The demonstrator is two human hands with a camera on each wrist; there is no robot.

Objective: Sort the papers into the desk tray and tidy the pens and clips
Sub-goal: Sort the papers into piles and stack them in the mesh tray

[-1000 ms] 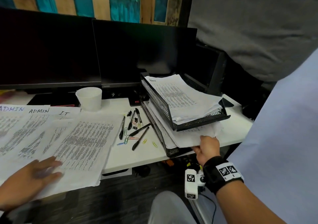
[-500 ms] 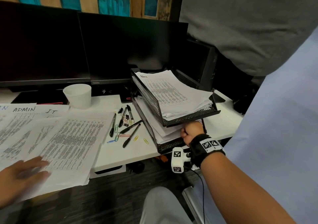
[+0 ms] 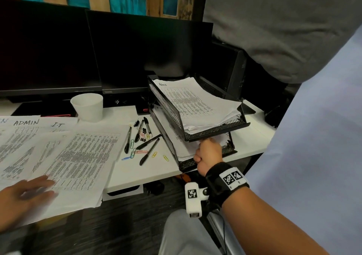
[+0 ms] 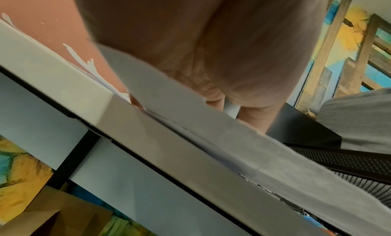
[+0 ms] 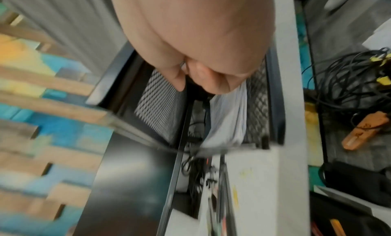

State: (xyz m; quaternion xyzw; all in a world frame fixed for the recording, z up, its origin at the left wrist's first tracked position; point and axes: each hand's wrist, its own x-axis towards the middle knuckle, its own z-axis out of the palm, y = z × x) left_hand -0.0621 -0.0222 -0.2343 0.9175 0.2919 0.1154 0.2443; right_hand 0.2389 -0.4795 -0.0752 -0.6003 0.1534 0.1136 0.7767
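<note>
My curled right hand (image 3: 208, 153) pushes papers (image 3: 188, 149) into the tray (image 3: 215, 131), my flat left hand (image 3: 21, 194) presses unsorted sheets (image 3: 78, 157), pens (image 3: 145, 137) beside it untidied.

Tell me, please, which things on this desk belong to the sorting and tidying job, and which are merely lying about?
Belong to the job:
- printed white papers
- black mesh two-tier desk tray
- black pens
- coloured paper clips
- small black binder clips

Lying about:
- white paper cup
- two dark monitors
</note>
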